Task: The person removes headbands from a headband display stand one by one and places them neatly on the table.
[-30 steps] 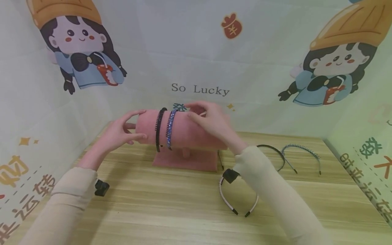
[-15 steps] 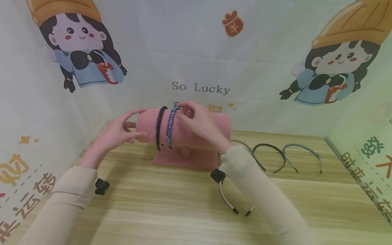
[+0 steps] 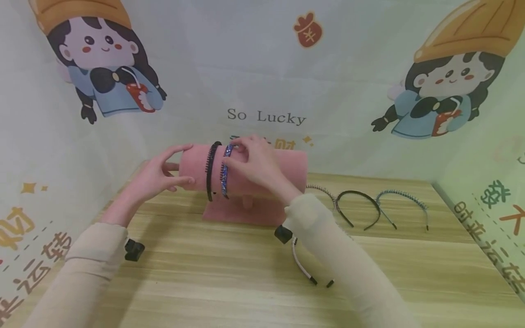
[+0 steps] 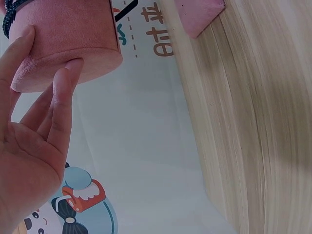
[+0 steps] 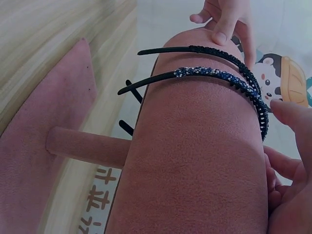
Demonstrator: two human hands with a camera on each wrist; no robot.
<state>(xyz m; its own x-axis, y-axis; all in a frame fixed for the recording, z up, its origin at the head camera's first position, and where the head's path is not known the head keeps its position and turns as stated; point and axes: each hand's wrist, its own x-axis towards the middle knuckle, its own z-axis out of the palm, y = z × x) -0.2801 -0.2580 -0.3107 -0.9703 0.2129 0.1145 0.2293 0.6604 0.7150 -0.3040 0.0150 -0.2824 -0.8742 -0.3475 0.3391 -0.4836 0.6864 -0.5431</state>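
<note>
A pink plush headband display stand (image 3: 283, 166) has a horizontal roll on a post and flat base. My left hand (image 3: 153, 177) holds the roll's left end, thumb in front and fingers over the top and against the end face (image 4: 92, 75). Over the roll sit a black toothed headband (image 3: 210, 171) and, to its right, a glittery blue headband (image 3: 224, 177). My right hand (image 3: 256, 159) is at the blue headband, thumb tip close to its band. In the right wrist view, its bent fingers (image 5: 278, 170) lie at the roll's far side; a small gap shows beside the thumb.
On the wooden table (image 3: 197, 282), at the right, lie a black headband (image 3: 360, 193), a blue coiled headband (image 3: 404, 196) and a partly hidden pale coiled one (image 3: 324, 189). A white headband (image 3: 301, 262) lies under the right forearm. Printed cloth walls (image 3: 262, 82) stand behind and beside.
My right hand has moved left along the roll to the blue headband. My left hand stays on the roll's end, and both headbands keep their places on the roll.
</note>
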